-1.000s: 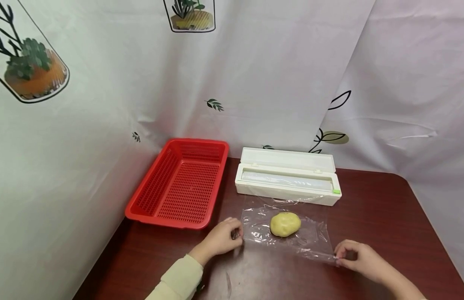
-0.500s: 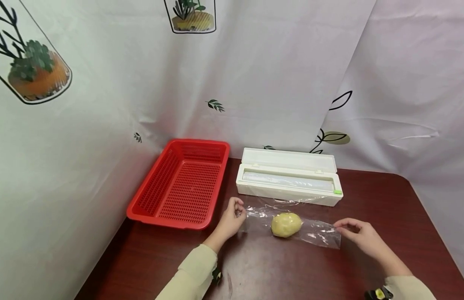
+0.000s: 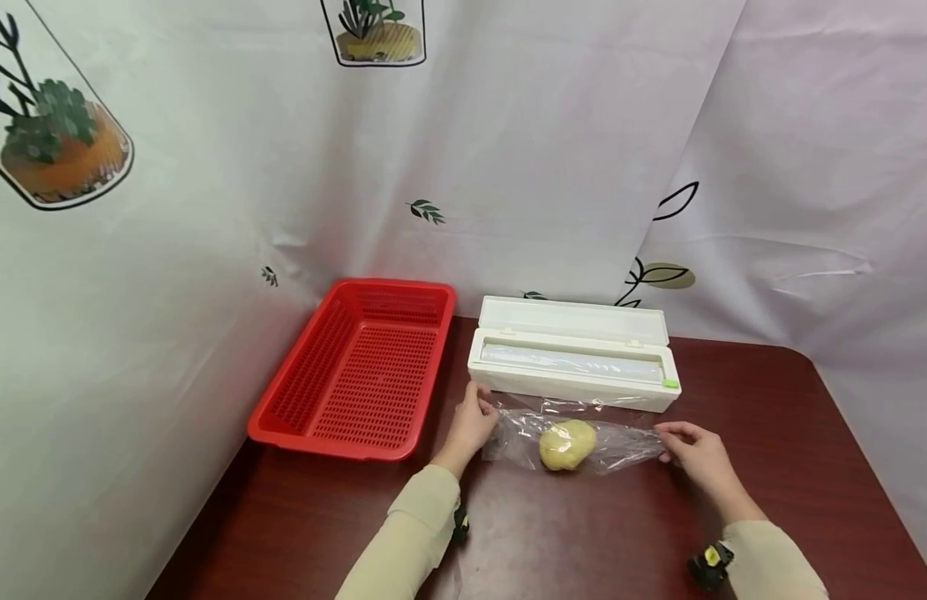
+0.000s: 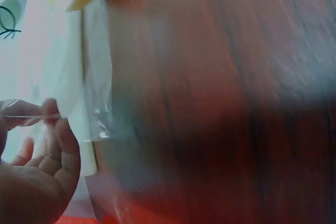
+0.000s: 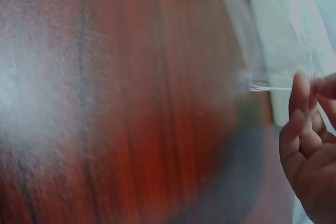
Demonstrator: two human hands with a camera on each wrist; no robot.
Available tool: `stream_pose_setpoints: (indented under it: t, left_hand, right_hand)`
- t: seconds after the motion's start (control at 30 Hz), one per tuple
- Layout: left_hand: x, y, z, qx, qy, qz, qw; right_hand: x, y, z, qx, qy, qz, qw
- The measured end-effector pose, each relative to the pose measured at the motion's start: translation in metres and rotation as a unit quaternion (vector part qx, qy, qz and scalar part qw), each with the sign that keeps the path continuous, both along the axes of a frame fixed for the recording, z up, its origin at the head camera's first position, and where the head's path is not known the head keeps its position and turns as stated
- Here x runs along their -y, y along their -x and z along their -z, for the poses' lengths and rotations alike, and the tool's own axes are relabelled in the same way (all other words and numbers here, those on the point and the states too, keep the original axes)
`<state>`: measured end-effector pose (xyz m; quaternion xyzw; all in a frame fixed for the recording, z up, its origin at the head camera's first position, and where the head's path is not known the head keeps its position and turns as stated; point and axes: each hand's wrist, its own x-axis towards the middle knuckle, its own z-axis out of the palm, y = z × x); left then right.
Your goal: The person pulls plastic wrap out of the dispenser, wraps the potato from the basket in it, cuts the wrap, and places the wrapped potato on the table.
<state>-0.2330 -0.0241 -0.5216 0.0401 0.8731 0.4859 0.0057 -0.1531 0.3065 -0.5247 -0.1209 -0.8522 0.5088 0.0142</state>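
Note:
A yellow potato [image 3: 567, 445] lies on the table, with clear cling film [image 3: 621, 443] drawn over it from the near side. My left hand [image 3: 474, 421] pinches the film's left end, left of the potato. At the opposite end, my right hand [image 3: 696, 454] pinches the film between thumb and fingers. In the left wrist view the left hand [image 4: 44, 161] holds a thin taut edge of film. The right wrist view shows the right hand [image 5: 312, 145] gripping the film's edge, with the fingers bent.
Just behind the potato stands a white cling film box [image 3: 572, 387], lid raised, with a film roll [image 3: 568, 361] inside. A red plastic basket [image 3: 418, 400] sits at the back left of the dark wooden table [image 3: 583, 533]. Printed white curtains surround the table.
Both hands have moved away from the near edge toward the box, folding the near part of the film back over the potato. The right hand has also come slightly inward.

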Motion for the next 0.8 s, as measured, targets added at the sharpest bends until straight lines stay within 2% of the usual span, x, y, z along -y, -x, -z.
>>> stream_pose_setpoints:
  t: [0.1,0.23,0.33,0.53,0.7,0.8]
  left_hand:
    - [0.003,-0.002,0.006,-0.023,0.081,0.010,0.9964]
    - [0.007,-0.006,0.010,-0.057,0.144,0.036,0.9873]
    - [0.009,-0.007,0.012,-0.076,0.160,0.058,0.9826]
    - [0.012,-0.008,0.015,-0.107,0.173,0.083,0.9756]
    - [0.014,-0.010,0.016,-0.141,0.213,0.097,0.9621]
    - [0.015,-0.011,0.017,-0.147,0.230,0.100,0.9568]
  right_hand:
    - [0.004,0.002,0.007,-0.007,-0.024,0.000,1.000]
    - [0.007,0.001,0.012,-0.022,-0.042,-0.001,0.999]
    - [0.008,0.000,0.012,-0.022,-0.051,-0.001,0.998]
    - [0.005,-0.004,0.015,-0.020,-0.135,-0.027,0.990]
    - [0.001,-0.007,0.020,-0.034,-0.183,-0.054,0.981]
    - [0.001,-0.009,0.021,-0.037,-0.195,-0.070,0.978]
